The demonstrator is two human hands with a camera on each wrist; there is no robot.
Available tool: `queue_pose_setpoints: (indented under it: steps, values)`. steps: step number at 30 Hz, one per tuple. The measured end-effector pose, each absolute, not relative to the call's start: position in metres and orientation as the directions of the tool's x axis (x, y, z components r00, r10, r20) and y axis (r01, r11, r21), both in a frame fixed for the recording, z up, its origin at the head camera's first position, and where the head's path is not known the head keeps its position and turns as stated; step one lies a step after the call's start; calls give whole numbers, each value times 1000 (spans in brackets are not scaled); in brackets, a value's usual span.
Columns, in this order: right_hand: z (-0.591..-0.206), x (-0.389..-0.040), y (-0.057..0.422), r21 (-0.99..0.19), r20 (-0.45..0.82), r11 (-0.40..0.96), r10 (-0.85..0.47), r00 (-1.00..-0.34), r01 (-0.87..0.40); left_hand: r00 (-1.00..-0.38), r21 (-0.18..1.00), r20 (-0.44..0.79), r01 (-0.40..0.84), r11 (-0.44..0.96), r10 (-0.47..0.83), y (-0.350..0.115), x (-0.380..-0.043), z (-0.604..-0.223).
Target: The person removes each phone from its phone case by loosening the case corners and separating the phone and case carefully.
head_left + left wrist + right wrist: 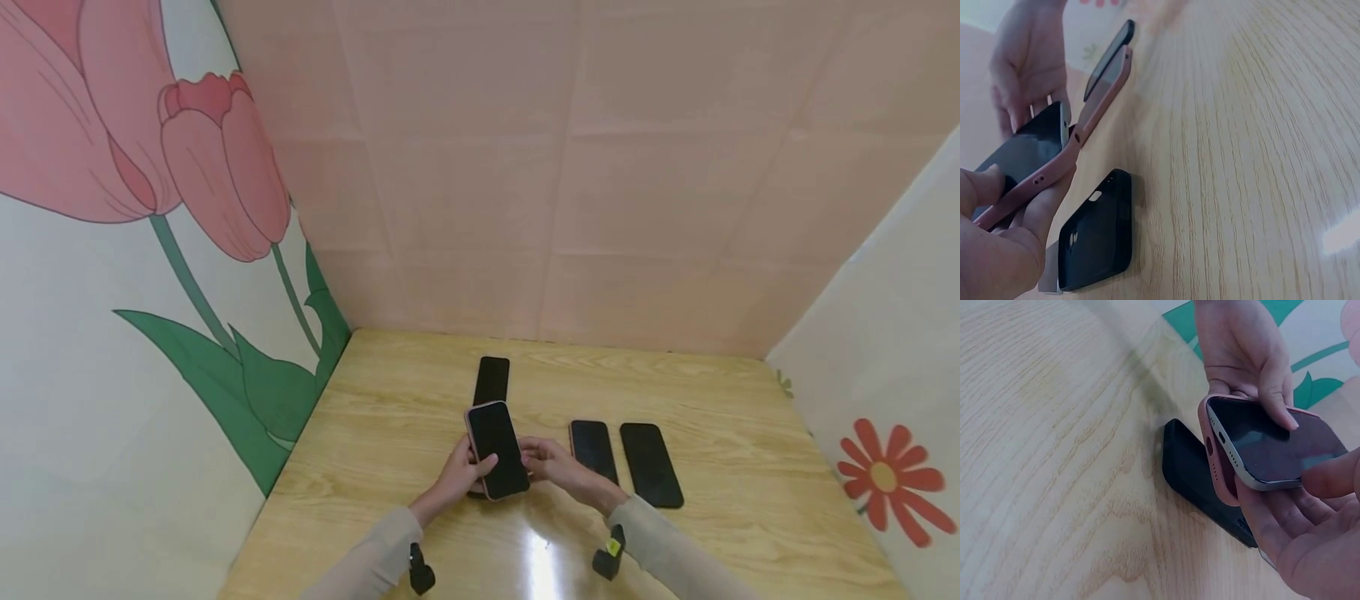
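Note:
My left hand (pixel 457 473) grips a dark-screened smartphone (pixel 498 450) and its pink phone case (pixel 1041 175), thumb lying on the screen. My right hand (pixel 1316 550) pinches one end of the phone, with the thumb at the screen's edge and fingers beneath. That end, with its port and speaker holes, stands out of the case; a gap shows between them in the right wrist view. How far the other end sits inside is hidden. Below the hands an empty black phone case (pixel 1097 237) lies on the table, its inside facing up.
Behind the held phone a dark, flat, phone-shaped thing (pixel 491 379) lies on the wooden table (pixel 405 400). A pink-edged phone (pixel 592 450) and a black one (pixel 651 465) lie to the right. Printed walls stand at the back and both sides.

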State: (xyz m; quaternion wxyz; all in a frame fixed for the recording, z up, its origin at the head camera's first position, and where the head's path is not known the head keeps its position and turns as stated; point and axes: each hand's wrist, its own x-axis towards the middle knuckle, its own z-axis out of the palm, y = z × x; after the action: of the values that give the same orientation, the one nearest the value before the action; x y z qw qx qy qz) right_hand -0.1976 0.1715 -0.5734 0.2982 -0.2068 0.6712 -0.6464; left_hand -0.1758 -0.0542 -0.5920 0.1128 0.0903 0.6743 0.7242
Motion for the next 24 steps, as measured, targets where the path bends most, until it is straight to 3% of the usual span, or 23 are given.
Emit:
queue_pose_setpoints:
  steps: [14,24]
  values:
    - [-574,-201,176,-989,-145,96,-602,-785,109,-931,990,-77,-114,-84,356,-57,-177,-592]
    - [-566,-213,195,-990,-139,103,-524,-840,99,-921,984,-170,-179,6,350,-62,-174,-598]
